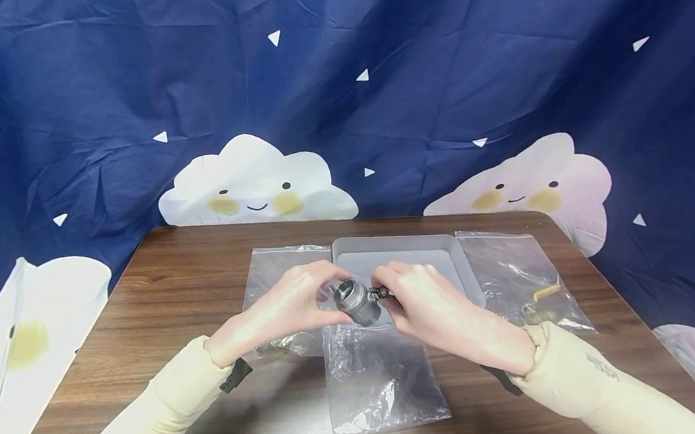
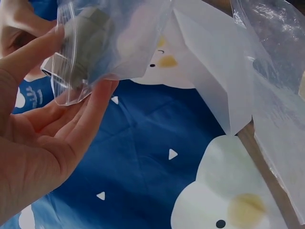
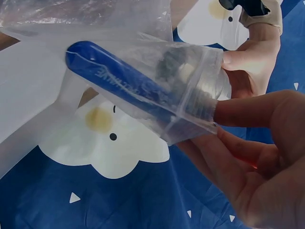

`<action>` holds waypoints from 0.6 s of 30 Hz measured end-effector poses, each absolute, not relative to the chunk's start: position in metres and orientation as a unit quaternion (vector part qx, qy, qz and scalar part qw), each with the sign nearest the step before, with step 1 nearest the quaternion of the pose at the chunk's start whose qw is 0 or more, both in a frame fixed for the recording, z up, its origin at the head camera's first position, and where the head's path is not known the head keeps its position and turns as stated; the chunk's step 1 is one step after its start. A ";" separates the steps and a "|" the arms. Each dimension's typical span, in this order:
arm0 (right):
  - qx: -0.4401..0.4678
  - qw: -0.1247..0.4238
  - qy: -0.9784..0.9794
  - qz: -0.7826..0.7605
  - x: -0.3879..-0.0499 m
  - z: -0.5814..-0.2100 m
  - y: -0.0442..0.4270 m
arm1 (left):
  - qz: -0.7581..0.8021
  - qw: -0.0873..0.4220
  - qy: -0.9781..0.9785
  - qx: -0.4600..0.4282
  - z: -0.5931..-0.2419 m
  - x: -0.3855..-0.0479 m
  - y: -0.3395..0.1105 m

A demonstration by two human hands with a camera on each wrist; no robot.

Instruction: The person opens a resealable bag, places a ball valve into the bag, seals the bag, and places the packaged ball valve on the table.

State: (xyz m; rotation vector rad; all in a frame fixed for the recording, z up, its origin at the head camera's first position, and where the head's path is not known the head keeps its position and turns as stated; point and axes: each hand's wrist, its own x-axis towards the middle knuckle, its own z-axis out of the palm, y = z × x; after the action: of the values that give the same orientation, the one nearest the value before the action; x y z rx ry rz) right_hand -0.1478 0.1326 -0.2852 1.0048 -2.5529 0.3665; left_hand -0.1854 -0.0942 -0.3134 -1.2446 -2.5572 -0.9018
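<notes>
A grey metal ball valve [image 1: 358, 303] is held up between both hands above the front of the tray, its threaded open end tilted toward me. Its blue lever [image 3: 116, 78] shows through a clear zip bag [image 2: 136, 52] that surrounds much of the valve. At the bag's mouth, my left hand [image 1: 289, 301] pinches the plastic with fingers above and thumb below. From the right, my right hand [image 1: 432, 302] grips the valve by a small dark part [image 1: 382, 292] at its side. The right fingertips hide some of that part.
A grey tray [image 1: 393, 242] stands behind the hands. One flat clear bag [image 1: 389, 379] lies in front of it and another bag [image 1: 274, 268] to its left. On the right, a clear bag [image 1: 500, 259] contains a yellow-handled piece [image 1: 546, 292]. A blue curtain [image 1: 310, 75] hangs behind the table.
</notes>
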 end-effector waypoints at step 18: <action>0.372 0.144 -0.907 0.138 -0.155 -0.280 0.133 | -0.231 0.085 -0.841 -0.481 -0.318 -0.188 -0.099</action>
State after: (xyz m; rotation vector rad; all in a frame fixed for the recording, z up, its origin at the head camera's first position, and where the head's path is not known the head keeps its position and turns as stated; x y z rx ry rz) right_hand -0.1552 0.1327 -0.2799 1.0734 -2.6138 0.3965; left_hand -0.1885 -0.0994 -0.3176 -1.4353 -2.5092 -0.6897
